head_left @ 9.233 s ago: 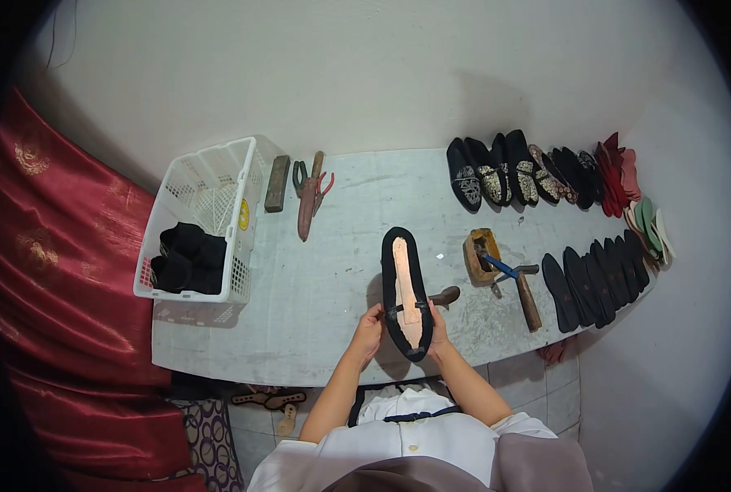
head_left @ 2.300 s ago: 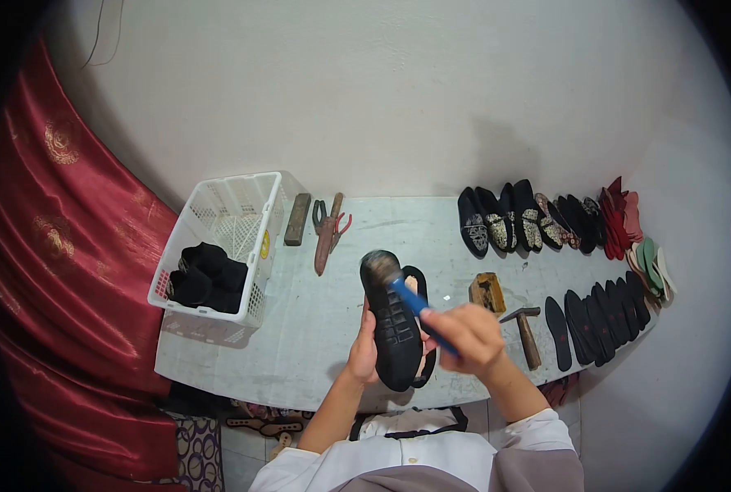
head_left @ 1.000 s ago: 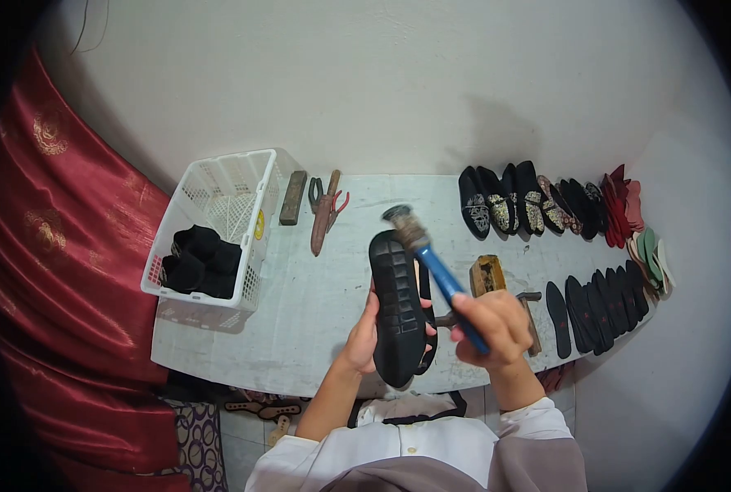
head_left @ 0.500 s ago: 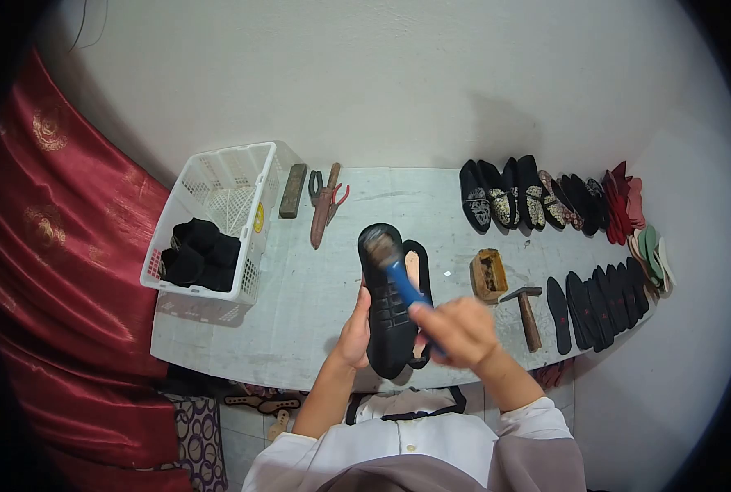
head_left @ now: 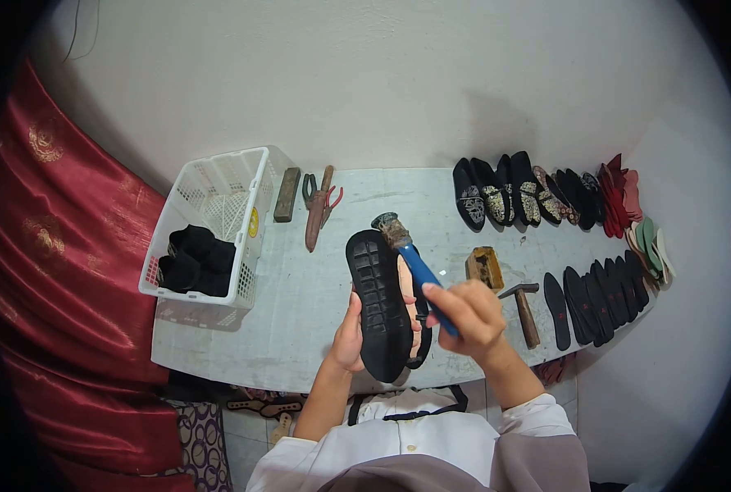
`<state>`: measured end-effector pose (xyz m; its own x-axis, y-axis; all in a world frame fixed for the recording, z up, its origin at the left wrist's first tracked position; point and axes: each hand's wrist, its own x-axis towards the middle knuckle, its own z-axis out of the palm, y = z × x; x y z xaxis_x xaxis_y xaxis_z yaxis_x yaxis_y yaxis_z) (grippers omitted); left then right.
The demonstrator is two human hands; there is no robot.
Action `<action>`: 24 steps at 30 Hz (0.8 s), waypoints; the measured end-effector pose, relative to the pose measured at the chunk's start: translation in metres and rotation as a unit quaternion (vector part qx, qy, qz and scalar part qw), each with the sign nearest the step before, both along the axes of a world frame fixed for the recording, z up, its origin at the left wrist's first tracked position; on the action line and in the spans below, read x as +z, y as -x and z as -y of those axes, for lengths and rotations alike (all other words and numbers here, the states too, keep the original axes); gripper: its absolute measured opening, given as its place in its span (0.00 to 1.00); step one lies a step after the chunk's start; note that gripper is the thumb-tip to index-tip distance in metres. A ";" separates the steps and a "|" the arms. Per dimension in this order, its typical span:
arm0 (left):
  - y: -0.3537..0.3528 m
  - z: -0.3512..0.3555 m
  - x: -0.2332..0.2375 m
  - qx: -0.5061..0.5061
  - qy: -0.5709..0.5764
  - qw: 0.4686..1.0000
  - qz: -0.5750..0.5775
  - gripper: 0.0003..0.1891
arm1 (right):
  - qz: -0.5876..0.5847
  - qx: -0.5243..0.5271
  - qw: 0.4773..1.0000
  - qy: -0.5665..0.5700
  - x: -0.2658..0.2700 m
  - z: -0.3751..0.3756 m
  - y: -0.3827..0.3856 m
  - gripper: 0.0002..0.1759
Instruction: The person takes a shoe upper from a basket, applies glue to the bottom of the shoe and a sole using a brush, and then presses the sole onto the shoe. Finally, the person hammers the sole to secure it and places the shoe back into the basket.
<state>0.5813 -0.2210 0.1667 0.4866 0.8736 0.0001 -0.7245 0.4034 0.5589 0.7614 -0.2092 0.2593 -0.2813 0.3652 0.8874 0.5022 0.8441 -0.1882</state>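
My left hand [head_left: 349,334] holds a black rubber sole [head_left: 378,302] with its tread side up, over the near edge of the white table [head_left: 300,287]. Beside and partly under the sole lies a black shoe upper [head_left: 422,316] on a last. My right hand [head_left: 466,316] grips the blue handle of a brush [head_left: 406,256]. The brush's dark glue-caked head is at the sole's far tip, just to its right.
A white basket [head_left: 218,209] holding black shoes stands at the left. A stone block [head_left: 286,194], pliers and a knife [head_left: 315,205] lie at the back. A glue pot [head_left: 483,266] and hammer [head_left: 523,310] sit right of me. Finished shoes [head_left: 513,190] and black insoles [head_left: 595,291] line the right side.
Half a second ago the brush head lay on the sole's front part; now it has swung right, off the sole's far tip. My left hand still holds the sole.
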 end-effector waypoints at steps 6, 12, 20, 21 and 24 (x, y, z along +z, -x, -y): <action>0.007 -0.001 0.003 -0.047 -0.037 0.998 0.016 0.40 | -0.007 0.004 0.999 -0.051 0.014 0.003 -0.007 0.20; 0.003 -0.001 0.012 0.024 -0.038 0.999 -0.015 0.36 | 0.060 0.031 0.998 -0.017 0.008 -0.001 -0.003 0.21; 0.007 -0.003 0.006 -0.021 -0.021 1.000 0.002 0.39 | 0.001 0.036 0.999 0.024 0.023 0.007 -0.007 0.15; 0.007 -0.004 0.006 -0.052 -0.042 0.998 0.008 0.39 | 0.009 0.038 0.999 0.016 0.025 0.004 -0.007 0.17; 0.004 0.000 0.017 0.012 -0.016 1.000 -0.011 0.38 | 0.052 0.042 0.998 0.022 0.019 -0.001 -0.005 0.20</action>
